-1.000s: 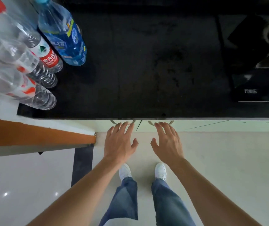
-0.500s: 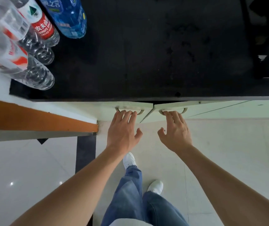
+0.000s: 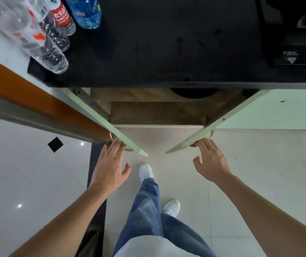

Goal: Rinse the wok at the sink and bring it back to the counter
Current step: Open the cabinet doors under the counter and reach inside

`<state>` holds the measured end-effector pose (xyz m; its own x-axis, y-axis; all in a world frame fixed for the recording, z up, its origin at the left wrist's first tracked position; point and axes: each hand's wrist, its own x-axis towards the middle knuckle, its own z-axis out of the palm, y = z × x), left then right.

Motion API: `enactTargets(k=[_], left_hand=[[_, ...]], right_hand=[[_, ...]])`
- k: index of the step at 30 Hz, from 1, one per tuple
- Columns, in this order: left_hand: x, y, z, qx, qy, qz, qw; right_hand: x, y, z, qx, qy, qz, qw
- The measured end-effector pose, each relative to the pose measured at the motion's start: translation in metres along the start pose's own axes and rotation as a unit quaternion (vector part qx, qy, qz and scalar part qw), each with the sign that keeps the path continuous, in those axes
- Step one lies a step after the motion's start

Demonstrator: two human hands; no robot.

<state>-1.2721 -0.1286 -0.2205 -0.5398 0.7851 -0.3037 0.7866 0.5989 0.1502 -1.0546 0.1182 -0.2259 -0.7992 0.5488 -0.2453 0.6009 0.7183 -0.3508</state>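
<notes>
Wok, probably: a dark round rim (image 3: 194, 93) just shows inside the open cupboard under the glossy black stone desk (image 3: 167, 43). Its handle and long axis are hidden. This looks like the fetching step. Below the desk edge, the left hand (image 3: 109, 169) and right hand (image 3: 211, 162) touch the handles of the pale green cupboard doors (image 3: 102, 117) with straight, relaxed fingers. The next move calls for reaching in and lifting it out.

Both your bare arms reach forward and down, the left forearm (image 3: 65, 216) coming in from the lower left and the right forearm (image 3: 269, 206) from the lower right, well apart. Your left hand (image 3: 109, 167) lies palm down with its fingers straight and close together, thumb spread toward the middle. Your right hand (image 3: 212, 162) mirrors it, palm down, fingers stretched forward, thumb held out to the inside.
</notes>
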Motion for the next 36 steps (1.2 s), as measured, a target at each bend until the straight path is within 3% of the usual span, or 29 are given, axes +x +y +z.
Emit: enactTargets(k=[6, 9, 13, 16, 19, 22, 25, 30, 36], left_hand=[[-0.061, -0.024, 0.007, -0.030, 0.017, -0.085, 0.996], [-0.074, -0.030, 0.008, -0.111, 0.034, -0.180, 0.977], [-0.069, -0.024, -0.006, -0.163, 0.111, -0.266, 0.944], [-0.061, -0.022, -0.012, 0.007, 0.090, -0.161, 0.983], [-0.048, -0.011, -0.004, 0.126, -0.011, -0.037, 0.991], [-0.029, 0.011, 0.004, 0.110, -0.108, -0.071, 0.986], [-0.016, 0.019, 0.011, 0.053, -0.131, -0.128, 0.982], [-0.032, -0.008, 0.025, 0.107, -0.074, -0.101, 0.986], [-0.053, -0.061, 0.031, 0.105, -0.028, -0.138, 0.984]], right_hand=[[-0.056, 0.050, -0.005, 0.068, 0.069, -0.027, 0.995], [-0.079, 0.062, -0.008, 0.128, 0.072, 0.052, 0.988], [-0.089, 0.044, -0.015, 0.097, 0.048, 0.179, 0.978], [-0.080, 0.027, -0.025, 0.108, 0.100, 0.245, 0.958], [-0.063, 0.011, -0.027, -0.007, 0.116, 0.188, 0.975], [-0.039, -0.006, -0.012, -0.123, 0.000, 0.110, 0.986], [-0.027, -0.008, 0.003, -0.233, -0.090, 0.063, 0.966], [-0.034, 0.007, 0.004, -0.237, -0.116, 0.129, 0.956], [-0.057, 0.064, 0.008, -0.195, -0.120, 0.191, 0.955]])
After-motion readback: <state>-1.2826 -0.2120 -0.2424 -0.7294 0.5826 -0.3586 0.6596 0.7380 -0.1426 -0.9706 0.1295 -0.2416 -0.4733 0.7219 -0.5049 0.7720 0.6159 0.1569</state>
